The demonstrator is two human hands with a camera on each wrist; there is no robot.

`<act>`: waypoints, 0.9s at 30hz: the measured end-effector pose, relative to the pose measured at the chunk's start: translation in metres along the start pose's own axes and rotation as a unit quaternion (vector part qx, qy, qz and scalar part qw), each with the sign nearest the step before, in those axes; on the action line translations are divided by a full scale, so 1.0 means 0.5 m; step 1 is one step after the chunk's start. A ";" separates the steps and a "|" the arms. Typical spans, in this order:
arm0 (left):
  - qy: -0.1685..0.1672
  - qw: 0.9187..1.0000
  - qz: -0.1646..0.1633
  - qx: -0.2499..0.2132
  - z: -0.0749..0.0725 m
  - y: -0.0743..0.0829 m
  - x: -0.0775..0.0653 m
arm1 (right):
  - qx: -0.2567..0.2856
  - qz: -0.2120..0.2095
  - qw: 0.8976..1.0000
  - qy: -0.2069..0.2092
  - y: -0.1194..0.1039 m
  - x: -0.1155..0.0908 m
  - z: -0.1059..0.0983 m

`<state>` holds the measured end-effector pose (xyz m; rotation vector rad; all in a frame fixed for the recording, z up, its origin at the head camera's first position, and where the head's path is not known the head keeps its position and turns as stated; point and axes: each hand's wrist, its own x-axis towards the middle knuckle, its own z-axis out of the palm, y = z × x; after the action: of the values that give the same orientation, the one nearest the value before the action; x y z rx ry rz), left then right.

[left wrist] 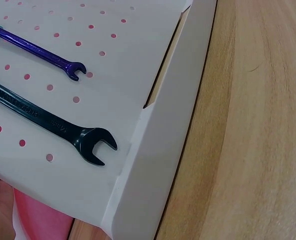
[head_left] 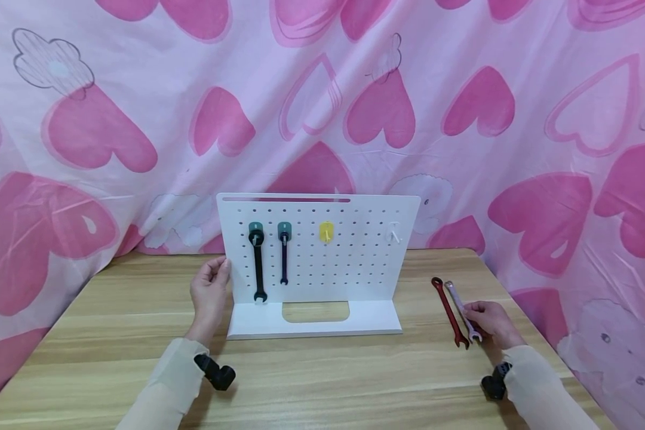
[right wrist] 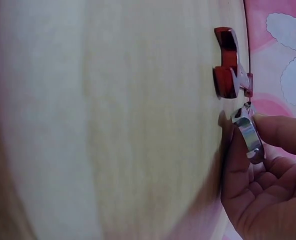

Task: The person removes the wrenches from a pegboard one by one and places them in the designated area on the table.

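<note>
A white pegboard stand (head_left: 312,292) stands upright on the wooden table. My left hand (head_left: 211,292) pinches its left edge between thumb and fingers; only a bit of that hand shows in the left wrist view. On the board hang a large dark combination wrench (head_left: 258,269) and a smaller purple wrench (left wrist: 37,49), open ends down. At the right, my right hand (head_left: 491,322) pinches a silver combination wrench (right wrist: 250,134) by its lower part, near the open end. Beside it, on the left, a red combination wrench (head_left: 450,312) lies on the table.
Two green hooks (head_left: 284,227) carry the hung wrenches. A yellow hook (head_left: 326,232) and a white hook (head_left: 393,232) on the board hold nothing. Behind the table (head_left: 322,382) hangs a pink heart-patterned curtain (head_left: 376,161).
</note>
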<state>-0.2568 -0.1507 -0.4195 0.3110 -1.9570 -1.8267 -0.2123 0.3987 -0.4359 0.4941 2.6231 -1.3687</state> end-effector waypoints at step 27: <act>-0.002 1.000 -0.014 -0.006 0.001 -0.004 0.001 | -0.014 0.006 0.999 0.029 -0.004 -0.004 0.007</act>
<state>-0.2577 -0.1509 -0.4214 0.3329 -1.9534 -1.8567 -0.2112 0.3942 -0.4359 0.5518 2.6763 -1.3312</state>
